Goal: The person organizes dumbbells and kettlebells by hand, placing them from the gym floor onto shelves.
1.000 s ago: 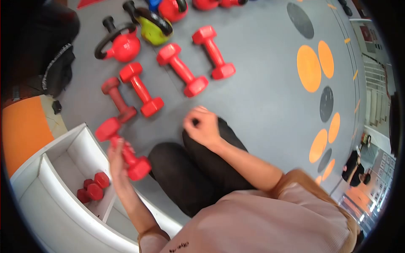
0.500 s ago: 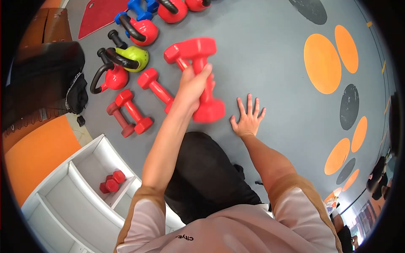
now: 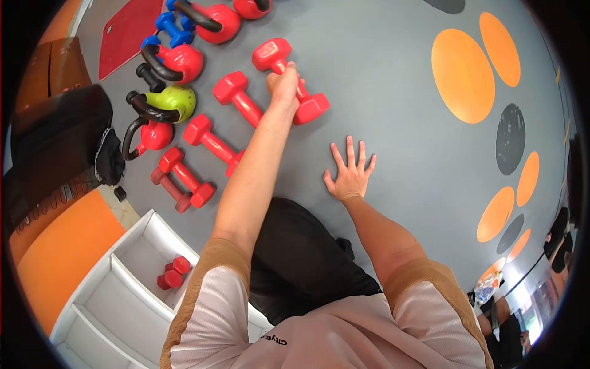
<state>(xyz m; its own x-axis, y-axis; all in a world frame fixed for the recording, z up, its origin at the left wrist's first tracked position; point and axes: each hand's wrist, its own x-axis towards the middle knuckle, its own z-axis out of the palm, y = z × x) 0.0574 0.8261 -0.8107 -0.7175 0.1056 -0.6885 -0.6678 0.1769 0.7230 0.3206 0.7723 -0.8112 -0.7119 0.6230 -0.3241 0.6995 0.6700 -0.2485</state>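
Note:
My left hand (image 3: 284,85) is wrapped round the handle of a red dumbbell (image 3: 312,109), which appears to rest on the floor at the right end of a slanting row. Just left of it lies another red dumbbell (image 3: 232,87), partly behind my left forearm. Further along the row are a red dumbbell (image 3: 200,130), one more red dumbbell (image 3: 173,161) and a smaller, darker red dumbbell (image 3: 170,189). My right hand (image 3: 350,177) presses flat on the grey floor with its fingers spread, holding nothing.
A white shelf unit (image 3: 101,270) at lower left holds small red dumbbells (image 3: 174,272). Several kettlebells, among them a lime-green kettlebell (image 3: 175,101) and a red kettlebell (image 3: 183,63), stand beyond the row, near blue dumbbells (image 3: 174,29). Orange spots (image 3: 462,75) mark the floor at right.
My left hand has lowered the red dumbbell from above its neighbour to the end of the row. My right hand has stayed flat on the floor. The view has shifted slightly.

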